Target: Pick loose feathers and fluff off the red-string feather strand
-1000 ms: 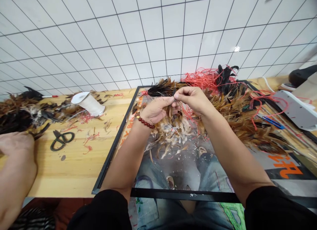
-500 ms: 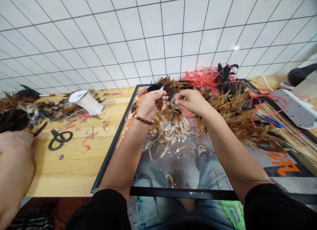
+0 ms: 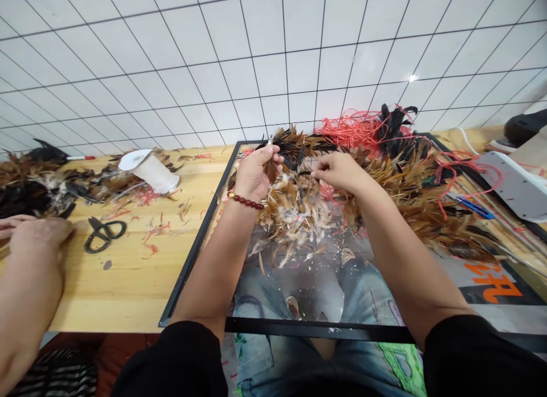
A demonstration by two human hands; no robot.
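My left hand, with a dark red bead bracelet at the wrist, is closed around a few brown feathers; their pale quill ends stick up past the fingertips. To its right my right hand is pinched on a thin dark feather that points toward the left hand. Beneath both hands lies a pile of brown and whitish feathers on a glass panel with a black frame. More brown feathers spread to the right.
Red plastic strips and black feathers lie at the back by the tiled wall. Left on the wooden table are a white ribbon spool, black scissors and another person's hand. A blue cutter and white box stand right.
My left hand has shifted slightly left and up, and brown feathers now show in it. My right hand has moved a little right. The other person's hand has turned and its fingers show.
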